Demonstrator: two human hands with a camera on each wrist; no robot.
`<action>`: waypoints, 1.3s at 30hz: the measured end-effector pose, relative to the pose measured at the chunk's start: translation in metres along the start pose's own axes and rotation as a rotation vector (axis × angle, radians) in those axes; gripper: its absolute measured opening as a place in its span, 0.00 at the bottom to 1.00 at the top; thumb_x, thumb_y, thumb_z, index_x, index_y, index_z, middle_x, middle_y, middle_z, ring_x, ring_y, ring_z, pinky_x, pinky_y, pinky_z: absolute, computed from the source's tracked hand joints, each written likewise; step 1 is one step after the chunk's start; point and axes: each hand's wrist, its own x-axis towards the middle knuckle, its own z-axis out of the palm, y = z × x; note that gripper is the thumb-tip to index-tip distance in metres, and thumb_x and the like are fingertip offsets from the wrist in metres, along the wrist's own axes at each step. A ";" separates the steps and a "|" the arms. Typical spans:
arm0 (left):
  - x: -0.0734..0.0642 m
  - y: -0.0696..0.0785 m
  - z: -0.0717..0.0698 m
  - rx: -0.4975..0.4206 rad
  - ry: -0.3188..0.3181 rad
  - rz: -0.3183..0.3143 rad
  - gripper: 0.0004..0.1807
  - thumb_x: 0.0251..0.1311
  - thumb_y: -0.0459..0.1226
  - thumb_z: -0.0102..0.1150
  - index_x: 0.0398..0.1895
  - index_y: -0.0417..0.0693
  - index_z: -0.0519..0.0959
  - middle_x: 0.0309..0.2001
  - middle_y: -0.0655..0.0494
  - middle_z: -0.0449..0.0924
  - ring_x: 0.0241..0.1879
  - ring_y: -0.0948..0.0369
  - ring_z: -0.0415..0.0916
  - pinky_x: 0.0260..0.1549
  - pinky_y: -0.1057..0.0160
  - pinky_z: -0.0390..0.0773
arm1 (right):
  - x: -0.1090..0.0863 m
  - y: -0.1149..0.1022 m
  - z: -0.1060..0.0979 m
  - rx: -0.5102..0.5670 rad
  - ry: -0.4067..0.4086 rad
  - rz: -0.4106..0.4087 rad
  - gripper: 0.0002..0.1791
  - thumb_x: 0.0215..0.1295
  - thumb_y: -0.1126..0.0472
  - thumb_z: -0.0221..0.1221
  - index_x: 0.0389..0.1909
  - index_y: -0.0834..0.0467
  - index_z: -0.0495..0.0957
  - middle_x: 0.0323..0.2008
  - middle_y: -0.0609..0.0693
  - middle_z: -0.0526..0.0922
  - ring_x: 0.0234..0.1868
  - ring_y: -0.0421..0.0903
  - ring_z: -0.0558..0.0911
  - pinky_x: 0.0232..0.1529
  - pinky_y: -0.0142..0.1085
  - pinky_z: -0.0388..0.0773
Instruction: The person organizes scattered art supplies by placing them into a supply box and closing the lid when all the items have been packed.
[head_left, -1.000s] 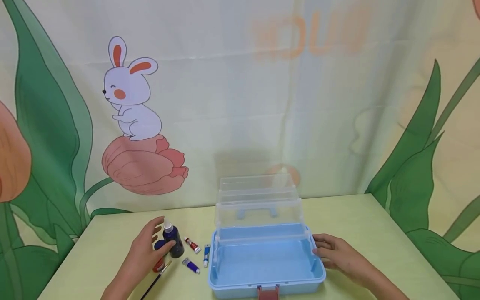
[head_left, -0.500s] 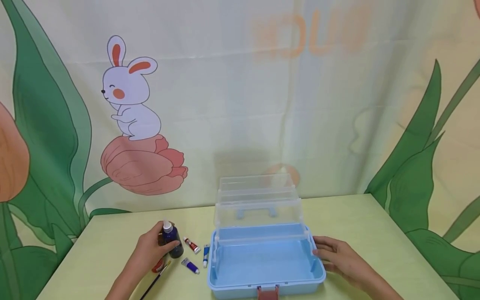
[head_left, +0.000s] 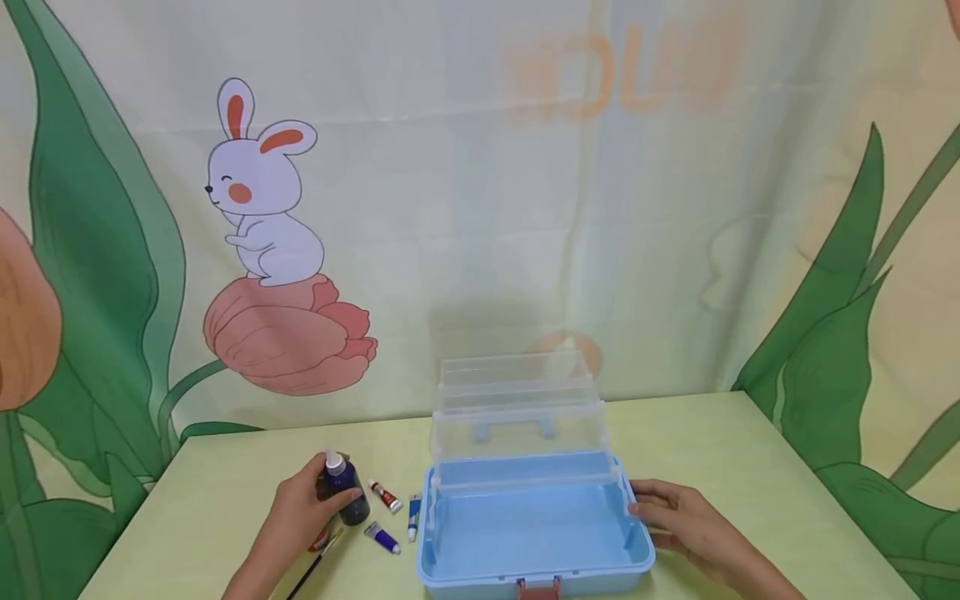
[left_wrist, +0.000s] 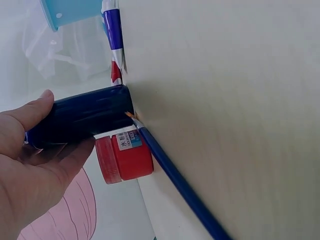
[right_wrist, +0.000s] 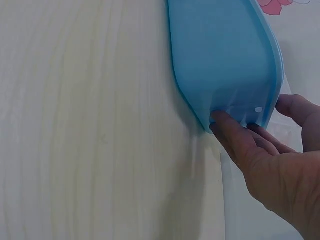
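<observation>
My left hand [head_left: 296, 512] grips a dark blue bottle [head_left: 348, 496] with a white pointed nozzle, thumb on one side and fingers on the other. In the left wrist view the bottle's base is right at the tabletop, beside a red paint jar [left_wrist: 132, 157]. A thin dark-handled paintbrush [left_wrist: 175, 180] lies with its bristles by the base. My right hand [head_left: 690, 525] holds the right end of a light blue storage box [head_left: 536, 575], its thumb at the rim and fingers against the outer wall. The clear lid [head_left: 521, 429] is raised, and the box's inside is bare.
Between bottle and box lie a red paint tube [head_left: 386, 496], a purple-blue paint tube [head_left: 382, 537] and a blue paint tube [head_left: 414, 518]. A brown latch [head_left: 538, 590] hangs at the box's front. Behind the table hangs a printed curtain [head_left: 480, 208].
The left hand's fingers have closed around the dark blue bottle, which stood between its spread fingers and thumb before. The right hand stays at the box's end.
</observation>
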 end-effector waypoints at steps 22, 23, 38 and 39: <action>-0.024 0.042 -0.001 -0.183 0.142 0.073 0.31 0.65 0.36 0.67 0.69 0.44 0.67 0.59 0.38 0.79 0.58 0.44 0.79 0.57 0.48 0.79 | 0.002 0.004 0.003 0.002 0.037 0.025 0.39 0.70 0.52 0.63 0.72 0.71 0.61 0.65 0.66 0.74 0.60 0.53 0.80 0.53 0.50 0.82; -0.025 0.045 -0.001 -0.181 0.145 0.078 0.31 0.65 0.36 0.67 0.69 0.45 0.67 0.59 0.39 0.80 0.58 0.44 0.79 0.57 0.48 0.79 | 0.001 0.005 0.003 0.003 0.038 0.023 0.39 0.70 0.52 0.63 0.72 0.71 0.61 0.65 0.66 0.74 0.60 0.54 0.80 0.53 0.50 0.82; -0.026 0.069 -0.005 -0.190 0.135 0.229 0.30 0.65 0.32 0.66 0.70 0.48 0.71 0.63 0.44 0.77 0.60 0.45 0.77 0.52 0.46 0.81 | 0.004 0.004 0.000 -0.003 0.045 0.030 0.40 0.70 0.52 0.64 0.72 0.71 0.61 0.66 0.66 0.74 0.59 0.54 0.81 0.53 0.50 0.82; -0.025 0.070 -0.005 -0.188 0.134 0.247 0.30 0.66 0.32 0.66 0.70 0.48 0.71 0.63 0.45 0.76 0.61 0.45 0.76 0.52 0.45 0.81 | 0.004 0.004 -0.001 -0.004 0.046 0.031 0.40 0.69 0.52 0.64 0.72 0.71 0.62 0.65 0.66 0.74 0.59 0.54 0.81 0.53 0.50 0.82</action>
